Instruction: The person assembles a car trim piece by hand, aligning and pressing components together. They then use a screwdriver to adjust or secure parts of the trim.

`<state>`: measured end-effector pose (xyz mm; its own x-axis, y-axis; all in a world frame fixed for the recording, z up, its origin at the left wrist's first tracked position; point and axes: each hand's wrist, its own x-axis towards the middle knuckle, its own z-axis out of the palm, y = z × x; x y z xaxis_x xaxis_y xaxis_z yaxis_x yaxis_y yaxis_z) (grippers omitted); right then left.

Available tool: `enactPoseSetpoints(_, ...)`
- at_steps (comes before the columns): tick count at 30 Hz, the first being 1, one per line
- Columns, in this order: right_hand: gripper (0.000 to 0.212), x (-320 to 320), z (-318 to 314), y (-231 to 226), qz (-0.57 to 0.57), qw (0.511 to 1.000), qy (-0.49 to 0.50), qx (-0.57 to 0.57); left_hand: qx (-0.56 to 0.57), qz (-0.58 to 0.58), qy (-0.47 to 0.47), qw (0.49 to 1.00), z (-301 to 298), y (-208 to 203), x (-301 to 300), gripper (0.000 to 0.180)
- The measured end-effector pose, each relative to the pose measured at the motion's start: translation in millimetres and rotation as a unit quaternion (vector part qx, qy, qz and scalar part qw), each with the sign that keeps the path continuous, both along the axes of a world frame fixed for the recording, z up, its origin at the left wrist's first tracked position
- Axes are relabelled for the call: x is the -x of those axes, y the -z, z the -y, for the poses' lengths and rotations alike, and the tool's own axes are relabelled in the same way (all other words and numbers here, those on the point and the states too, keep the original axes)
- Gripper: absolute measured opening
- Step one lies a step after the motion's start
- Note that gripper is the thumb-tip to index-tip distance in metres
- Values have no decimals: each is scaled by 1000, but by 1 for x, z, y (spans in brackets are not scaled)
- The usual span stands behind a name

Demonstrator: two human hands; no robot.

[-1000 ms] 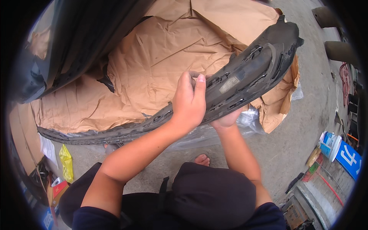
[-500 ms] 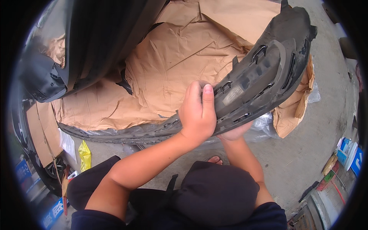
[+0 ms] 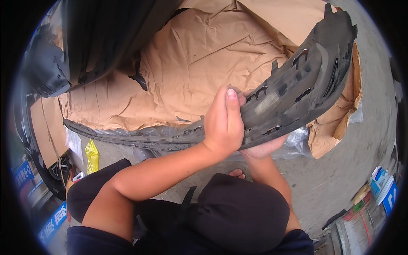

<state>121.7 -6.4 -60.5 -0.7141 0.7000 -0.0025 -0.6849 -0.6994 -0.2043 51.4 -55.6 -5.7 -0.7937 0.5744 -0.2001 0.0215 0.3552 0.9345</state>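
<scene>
A long, curved black plastic bumper trim (image 3: 293, 95) with several clip slots along it spans the view from far left to upper right. My left hand (image 3: 224, 121) is closed round its middle, thumb on top and pointing away from me. Just to the right, my right hand (image 3: 265, 148) supports the trim's near edge from below; its fingers are hidden under the plastic. Crumpled brown paper (image 3: 199, 63) lies beneath and beyond the trim.
A large dark car body panel (image 3: 114, 38) looms at the upper left. Clear plastic wrap (image 3: 293, 146) lies under the trim. At the left are a cardboard piece (image 3: 44, 127) and a yellow bag (image 3: 92, 155). A blue and white container (image 3: 380, 182) sits at the right on concrete.
In the view, the trim's right end has shifted a little right and down, and its left end sits slightly higher. Both hands keep their hold and have moved slightly right.
</scene>
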Motion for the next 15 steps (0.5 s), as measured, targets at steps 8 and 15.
enactPoseSetpoints(8,76,6,-18,6,58,997,14,54,77,1,36,996,-15,24,13,46)
enactPoseSetpoints(15,75,11,-38,-3,118,990,-43,58,46,20,106,993,10,17,51,45)
